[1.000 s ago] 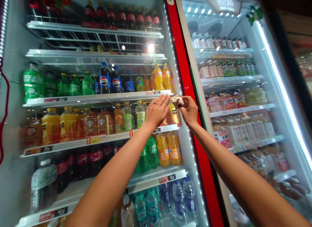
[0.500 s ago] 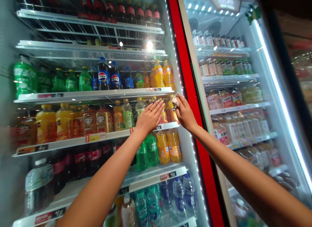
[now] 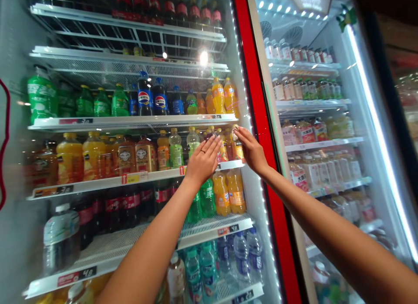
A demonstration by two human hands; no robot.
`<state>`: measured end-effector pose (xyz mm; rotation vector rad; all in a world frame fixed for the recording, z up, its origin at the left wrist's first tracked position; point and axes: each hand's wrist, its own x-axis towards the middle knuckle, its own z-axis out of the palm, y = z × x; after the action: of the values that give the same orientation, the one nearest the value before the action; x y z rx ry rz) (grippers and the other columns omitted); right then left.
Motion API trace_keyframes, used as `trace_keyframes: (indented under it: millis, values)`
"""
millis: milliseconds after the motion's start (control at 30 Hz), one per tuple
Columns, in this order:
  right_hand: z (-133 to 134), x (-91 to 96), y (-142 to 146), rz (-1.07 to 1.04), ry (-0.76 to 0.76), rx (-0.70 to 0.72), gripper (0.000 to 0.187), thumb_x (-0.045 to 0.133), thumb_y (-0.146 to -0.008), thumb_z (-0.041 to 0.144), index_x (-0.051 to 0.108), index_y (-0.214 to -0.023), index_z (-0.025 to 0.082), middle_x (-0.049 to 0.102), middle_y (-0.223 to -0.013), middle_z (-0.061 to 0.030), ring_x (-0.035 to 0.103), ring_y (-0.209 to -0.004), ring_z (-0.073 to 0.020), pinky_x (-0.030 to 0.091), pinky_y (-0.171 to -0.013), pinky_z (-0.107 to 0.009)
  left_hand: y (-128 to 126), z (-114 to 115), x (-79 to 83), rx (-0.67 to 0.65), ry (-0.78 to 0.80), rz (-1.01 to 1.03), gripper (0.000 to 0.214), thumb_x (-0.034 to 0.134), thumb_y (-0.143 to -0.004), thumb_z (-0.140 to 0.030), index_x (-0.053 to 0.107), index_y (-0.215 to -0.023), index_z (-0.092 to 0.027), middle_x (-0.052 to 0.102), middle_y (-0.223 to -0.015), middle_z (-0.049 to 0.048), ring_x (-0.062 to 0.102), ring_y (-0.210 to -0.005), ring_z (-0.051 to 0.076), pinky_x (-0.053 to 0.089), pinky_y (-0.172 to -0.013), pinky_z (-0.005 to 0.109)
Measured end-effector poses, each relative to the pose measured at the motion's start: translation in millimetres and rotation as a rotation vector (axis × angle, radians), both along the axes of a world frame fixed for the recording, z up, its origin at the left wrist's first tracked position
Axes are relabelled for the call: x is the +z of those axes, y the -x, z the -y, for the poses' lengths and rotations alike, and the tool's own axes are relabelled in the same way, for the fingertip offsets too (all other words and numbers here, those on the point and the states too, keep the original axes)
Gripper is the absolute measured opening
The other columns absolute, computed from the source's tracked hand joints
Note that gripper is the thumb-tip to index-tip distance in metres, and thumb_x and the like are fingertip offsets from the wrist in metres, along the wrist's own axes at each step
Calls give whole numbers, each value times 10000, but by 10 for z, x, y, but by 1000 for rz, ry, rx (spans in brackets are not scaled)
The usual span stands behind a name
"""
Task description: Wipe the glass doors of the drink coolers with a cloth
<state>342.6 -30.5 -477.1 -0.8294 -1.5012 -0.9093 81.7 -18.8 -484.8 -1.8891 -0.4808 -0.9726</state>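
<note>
**Right hand** (image 3: 251, 150) open, fingertips at the top of a yellow-labelled bottle (image 3: 238, 149). **Left hand** (image 3: 203, 161) open, fingers spread, beside it and near a green-labelled bottle (image 3: 176, 156). Both hands lie before a glass cooler door (image 3: 98, 92), just below a white shelf (image 3: 130, 121); red door frame (image 3: 257, 121) right of the right hand.

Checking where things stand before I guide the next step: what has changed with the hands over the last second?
The right hand has opened, and the pale cloth it pinched no longer shows; where it went cannot be seen. Its spread fingers are now beside a yellow-labelled bottle. The left hand stays open and flat above the shelf, and the bottles look unmoved.
</note>
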Motion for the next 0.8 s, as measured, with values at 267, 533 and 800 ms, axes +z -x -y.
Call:
trace_keyframes:
  millis: [267,533,800]
  values:
    - [-20,131,-14,-89,-13,-43,729,400,-963,25,527,-1615,327,481,-1721,14,426,-1616,-234,398,-1343,-548,195,-46,-181,-23,-6,100,687,443,-1054,-209,294,-1725,-203,317,-1768,24,296,-1663,208,307,-1377,437]
    - [29,-40,34,-9,4,6,686,388,-1009,98,537,-1606,402,517,-1687,76,443,-1604,-245,399,-1350,-545,209,-109,-348,-58,36,231,804,437,-1054,-182,41,-1752,-214,223,-1789,30,264,-1675,259,283,-1383,524]
    - [-85,65,248,-24,-37,10,766,419,-957,39,514,-1623,406,488,-1707,73,415,-1620,-275,383,-1358,-561,224,-88,-518,44,32,241,835,440,-1063,-202,-39,-1747,-207,234,-1795,28,263,-1675,246,313,-1372,486]
